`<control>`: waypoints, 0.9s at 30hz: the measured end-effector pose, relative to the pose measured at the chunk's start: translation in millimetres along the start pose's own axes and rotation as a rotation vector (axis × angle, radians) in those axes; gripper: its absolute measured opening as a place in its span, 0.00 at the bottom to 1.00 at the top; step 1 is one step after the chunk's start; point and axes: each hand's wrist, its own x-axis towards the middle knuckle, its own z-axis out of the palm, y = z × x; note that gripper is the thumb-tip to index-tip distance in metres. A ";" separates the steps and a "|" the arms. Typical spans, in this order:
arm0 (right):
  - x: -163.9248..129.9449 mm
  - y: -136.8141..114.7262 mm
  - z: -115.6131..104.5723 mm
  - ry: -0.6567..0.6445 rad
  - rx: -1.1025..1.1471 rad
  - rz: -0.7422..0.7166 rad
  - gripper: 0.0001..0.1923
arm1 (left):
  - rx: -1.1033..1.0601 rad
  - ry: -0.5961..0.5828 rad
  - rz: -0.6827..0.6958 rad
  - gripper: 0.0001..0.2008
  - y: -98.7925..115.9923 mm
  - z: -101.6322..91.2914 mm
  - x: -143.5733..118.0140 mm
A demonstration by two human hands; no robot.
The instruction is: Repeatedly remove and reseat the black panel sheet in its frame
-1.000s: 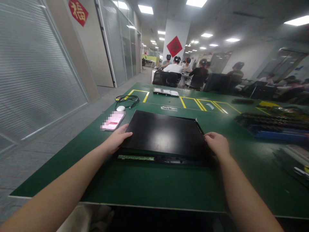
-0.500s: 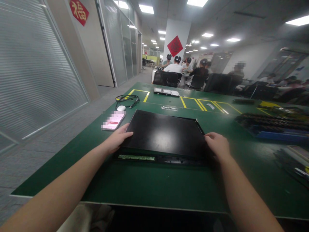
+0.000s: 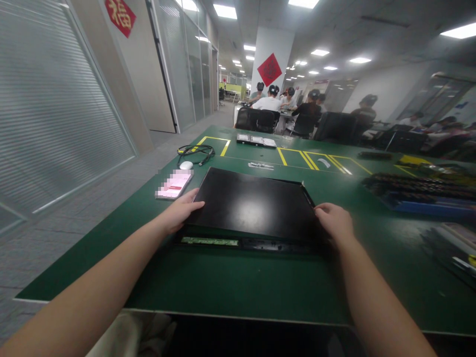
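A flat black metal panel [image 3: 255, 203] lies on the green table [image 3: 230, 282], over a chassis whose front strip with a green board [image 3: 210, 241] shows at the near edge. My left hand [image 3: 180, 212] grips the panel's left near corner. My right hand [image 3: 334, 220] grips its right near corner. Both arms reach in from the near side.
A phone [image 3: 174, 184], a white mouse [image 3: 186, 165] and a coiled black cable [image 3: 196, 152] lie left of the panel. Flat trays [image 3: 256, 141] sit farther back. Dark parts on a blue tray [image 3: 420, 191] are at the right. Several people sit at tables behind.
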 end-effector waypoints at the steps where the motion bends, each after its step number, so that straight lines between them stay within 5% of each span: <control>1: 0.6 0.5 0.4 -0.004 0.001 -0.001 0.17 | 0.009 -0.001 0.005 0.31 0.0 0.3 -0.3; 27: 6.3 7.4 3.8 0.009 0.080 0.011 0.15 | 0.023 0.082 -0.024 0.28 -1.5 0.6 -0.2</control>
